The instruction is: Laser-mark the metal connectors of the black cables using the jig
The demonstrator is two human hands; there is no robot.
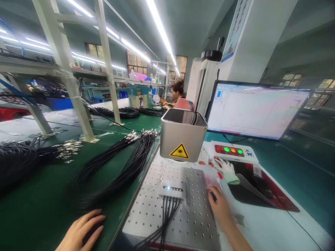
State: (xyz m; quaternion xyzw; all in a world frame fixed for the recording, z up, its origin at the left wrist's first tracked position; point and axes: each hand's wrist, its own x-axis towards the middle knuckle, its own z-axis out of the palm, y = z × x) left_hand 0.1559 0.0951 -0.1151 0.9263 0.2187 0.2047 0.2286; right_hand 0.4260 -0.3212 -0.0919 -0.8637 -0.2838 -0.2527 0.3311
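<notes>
My left hand (83, 228) lies on the green mat (39, 212) with its fingers stretched out and nothing in them. Beside the right edge of the perforated metal plate (146, 212), my right hand (218, 204) has its fingers curled; a small dark blue bit shows between them, too hidden to name. On the plate sits a metal fixture (172, 190) with a row of cable ends, one spot glowing bluish white. Several black cables (167, 216) run from it toward me. Above hangs the silver laser head (180, 143) with a yellow warning triangle.
Bundles of black cables (131, 164) with metal ends lie left of the plate; another bundle (23, 157) is farther left. To the right are a white glove (227, 169), a button box (232, 151) with lit buttons, and a monitor (253, 111). A person (178, 92) sits farther back.
</notes>
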